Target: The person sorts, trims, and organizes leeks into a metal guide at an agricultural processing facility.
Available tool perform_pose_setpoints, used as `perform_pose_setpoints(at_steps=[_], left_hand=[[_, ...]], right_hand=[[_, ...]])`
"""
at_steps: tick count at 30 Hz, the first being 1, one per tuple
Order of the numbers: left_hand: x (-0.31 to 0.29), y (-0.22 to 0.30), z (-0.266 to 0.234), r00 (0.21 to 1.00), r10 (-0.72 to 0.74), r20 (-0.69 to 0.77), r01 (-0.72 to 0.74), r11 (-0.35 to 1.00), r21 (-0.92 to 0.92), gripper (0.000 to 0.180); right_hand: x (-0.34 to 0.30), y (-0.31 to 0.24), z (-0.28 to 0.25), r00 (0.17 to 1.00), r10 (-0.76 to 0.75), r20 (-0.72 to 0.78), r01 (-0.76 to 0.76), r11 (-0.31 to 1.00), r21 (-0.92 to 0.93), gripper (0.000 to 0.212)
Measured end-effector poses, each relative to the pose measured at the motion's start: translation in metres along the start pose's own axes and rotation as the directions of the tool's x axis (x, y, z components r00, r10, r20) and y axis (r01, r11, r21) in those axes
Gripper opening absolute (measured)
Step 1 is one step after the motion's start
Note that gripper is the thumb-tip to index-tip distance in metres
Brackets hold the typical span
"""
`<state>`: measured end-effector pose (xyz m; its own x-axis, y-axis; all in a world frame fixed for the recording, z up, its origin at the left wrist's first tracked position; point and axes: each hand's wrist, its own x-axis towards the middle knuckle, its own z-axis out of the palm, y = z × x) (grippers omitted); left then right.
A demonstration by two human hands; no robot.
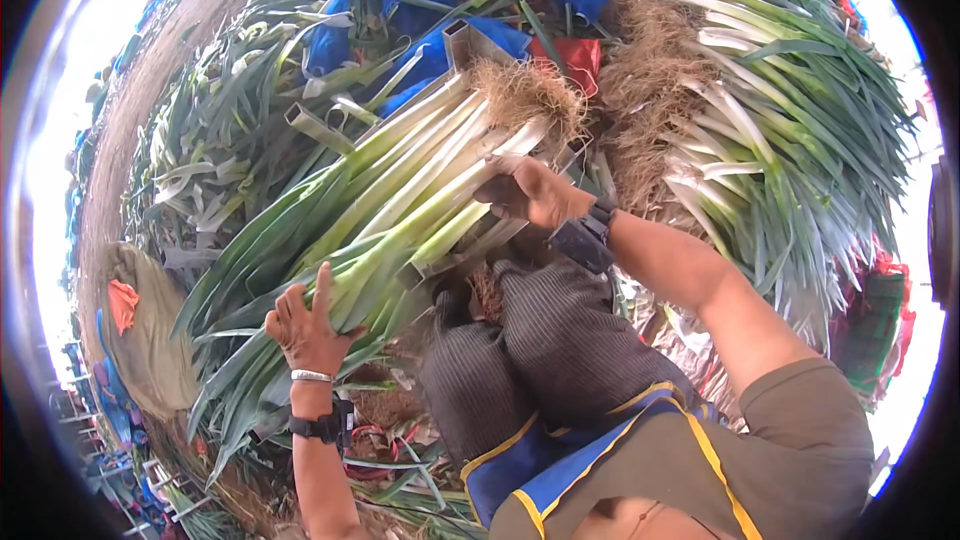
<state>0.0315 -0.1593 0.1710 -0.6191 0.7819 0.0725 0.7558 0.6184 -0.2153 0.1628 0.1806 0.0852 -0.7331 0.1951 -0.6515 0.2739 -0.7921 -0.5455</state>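
A thick bundle of leeks [400, 175] lies slantwise in front of me, with pale shanks, green leaves to the lower left and brown roots [525, 95] at the upper right. It rests between the square metal bars [318, 128] of a low frame. My right hand [530, 190] has its fingers curled against the near shanks, close to the root end; its fingertips are partly hidden. On the leaf side, my left hand [308, 332] lies against the green leaves with its fingers spread and the index finger stretched out. Both wrists wear dark straps.
A large pile of leeks [770, 110] lies to the right, roots toward me. Loose leaves and trimmings [215, 150] cover the left side. Blue netting [400, 0] and a red cloth piece [575, 62] lie beyond the frame. An olive sack [150, 340] sits at far left.
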Motion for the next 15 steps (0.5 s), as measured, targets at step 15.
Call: perform_pose_setpoints(at_steps=[15], left_hand=[[0.018,0.029,0.006,0.983,0.166,0.073,-0.145,0.961,-0.238,0.09]], right_hand=[[0.008,0.029,-0.015,0.985,0.095,-0.143,-0.102,0.994,-0.043,0.027]])
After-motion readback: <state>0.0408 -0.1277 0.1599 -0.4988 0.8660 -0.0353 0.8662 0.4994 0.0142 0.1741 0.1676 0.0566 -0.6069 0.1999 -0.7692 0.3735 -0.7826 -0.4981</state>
